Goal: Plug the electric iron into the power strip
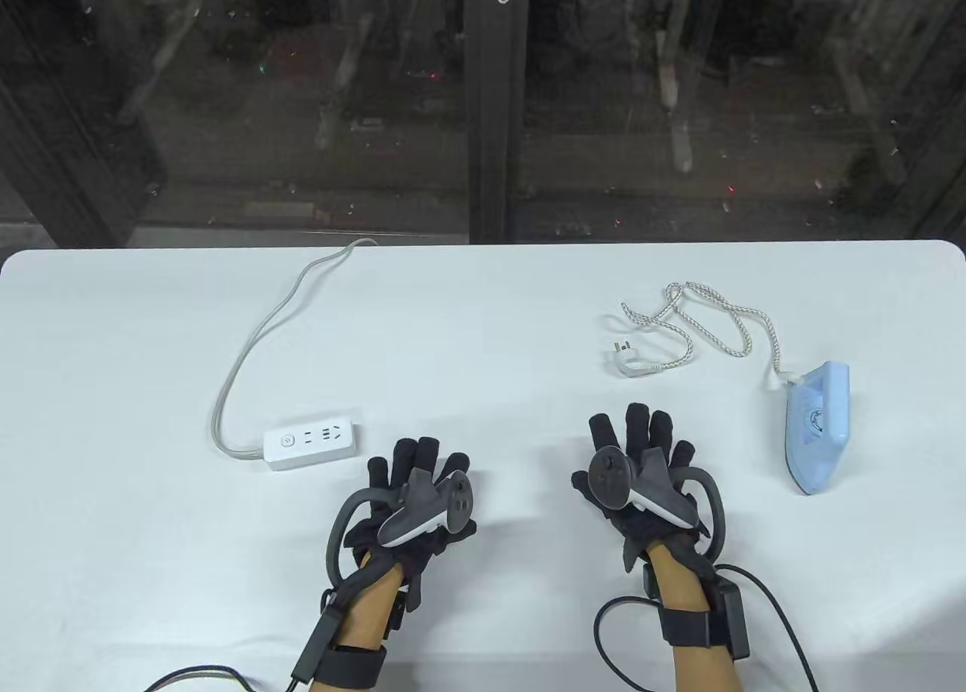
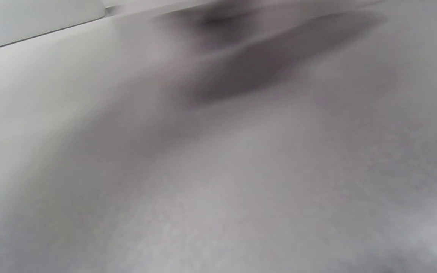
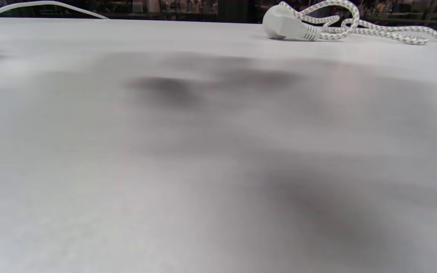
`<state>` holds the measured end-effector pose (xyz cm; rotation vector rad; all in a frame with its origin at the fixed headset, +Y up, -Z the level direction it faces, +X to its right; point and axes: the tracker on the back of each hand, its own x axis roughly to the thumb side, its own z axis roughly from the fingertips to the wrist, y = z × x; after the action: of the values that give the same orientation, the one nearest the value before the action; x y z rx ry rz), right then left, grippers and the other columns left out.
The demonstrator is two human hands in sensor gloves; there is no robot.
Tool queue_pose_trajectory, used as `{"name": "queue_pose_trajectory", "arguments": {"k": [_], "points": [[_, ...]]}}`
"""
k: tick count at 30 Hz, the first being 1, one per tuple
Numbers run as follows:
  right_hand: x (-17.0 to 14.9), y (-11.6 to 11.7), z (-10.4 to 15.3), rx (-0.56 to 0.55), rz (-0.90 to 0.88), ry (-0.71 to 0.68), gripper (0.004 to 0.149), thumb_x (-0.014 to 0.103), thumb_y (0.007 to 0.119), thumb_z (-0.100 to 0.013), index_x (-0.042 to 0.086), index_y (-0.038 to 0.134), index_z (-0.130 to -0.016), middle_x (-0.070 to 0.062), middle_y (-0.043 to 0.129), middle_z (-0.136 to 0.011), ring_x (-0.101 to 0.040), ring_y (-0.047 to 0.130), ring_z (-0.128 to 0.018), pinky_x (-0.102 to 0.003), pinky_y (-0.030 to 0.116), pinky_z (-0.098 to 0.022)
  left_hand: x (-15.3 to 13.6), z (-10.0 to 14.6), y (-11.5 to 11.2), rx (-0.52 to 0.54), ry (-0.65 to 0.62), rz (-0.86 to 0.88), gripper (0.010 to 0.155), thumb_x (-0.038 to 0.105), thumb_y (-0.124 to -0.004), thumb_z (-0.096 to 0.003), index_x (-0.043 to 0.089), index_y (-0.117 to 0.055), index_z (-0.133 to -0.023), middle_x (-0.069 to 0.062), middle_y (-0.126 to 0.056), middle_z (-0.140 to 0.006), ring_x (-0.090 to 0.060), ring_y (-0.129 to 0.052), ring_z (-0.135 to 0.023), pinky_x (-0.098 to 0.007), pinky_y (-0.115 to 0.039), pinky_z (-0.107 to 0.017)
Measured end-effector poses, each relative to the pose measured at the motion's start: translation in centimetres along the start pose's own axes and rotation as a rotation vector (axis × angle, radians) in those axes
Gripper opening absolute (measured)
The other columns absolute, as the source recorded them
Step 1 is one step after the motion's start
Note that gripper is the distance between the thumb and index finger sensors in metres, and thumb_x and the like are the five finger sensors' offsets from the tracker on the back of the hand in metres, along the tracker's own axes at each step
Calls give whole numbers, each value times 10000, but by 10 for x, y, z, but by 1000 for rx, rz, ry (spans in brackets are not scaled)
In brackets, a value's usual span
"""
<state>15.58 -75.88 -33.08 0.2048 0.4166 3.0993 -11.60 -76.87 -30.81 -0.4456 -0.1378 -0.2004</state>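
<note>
A light blue electric iron (image 1: 819, 428) stands on its side at the right of the white table. Its braided cord (image 1: 709, 318) loops back to a white plug (image 1: 628, 361) lying loose on the table; the plug also shows in the right wrist view (image 3: 285, 23). A white power strip (image 1: 309, 443) lies at the left; its corner shows in the left wrist view (image 2: 32, 19). My left hand (image 1: 415, 488) lies flat, fingers spread, just right of the strip and holds nothing. My right hand (image 1: 641, 465) lies flat, fingers spread, below the plug and holds nothing.
The power strip's grey cable (image 1: 256, 337) curves up and off the table's far edge (image 1: 483, 244). Dark glass panes stand behind the table. The gloves' black cables (image 1: 762, 609) trail off the near edge.
</note>
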Motion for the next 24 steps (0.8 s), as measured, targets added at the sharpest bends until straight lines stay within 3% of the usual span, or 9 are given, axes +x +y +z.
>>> {"name": "queue_pose_trajectory", "arguments": {"k": [14, 19, 24], "points": [[-7, -1, -3, 2, -5, 10, 794, 589, 440, -566, 263, -60, -1089, -294, -154, -1127, -575, -56, -986, -781, 208, -675, -14, -7, 3, 4, 35, 29, 835, 681, -433, -419, 404, 75, -1021, -8, 140, -1141, -307, 85, -1092, -581, -110, -824], [-10, -3, -3, -8, 3, 15, 797, 589, 445, -564, 265, -59, -1089, -297, -152, -1127, -574, -54, -988, -782, 208, -675, -49, -15, 11, 38, 105, 72, 872, 680, -466, -413, 387, 107, -1001, -8, 150, -1135, -312, 87, -1094, -579, -109, -829], [-15, -4, -3, 1, -10, 15, 800, 585, 452, -566, 262, -63, -1086, -300, -154, -1124, -578, -49, -986, -781, 209, -675, -112, -25, 17, 25, 278, 61, 927, 696, -506, -385, 393, 149, -967, -8, 189, -1114, -314, 118, -1083, -575, -90, -833]]}}
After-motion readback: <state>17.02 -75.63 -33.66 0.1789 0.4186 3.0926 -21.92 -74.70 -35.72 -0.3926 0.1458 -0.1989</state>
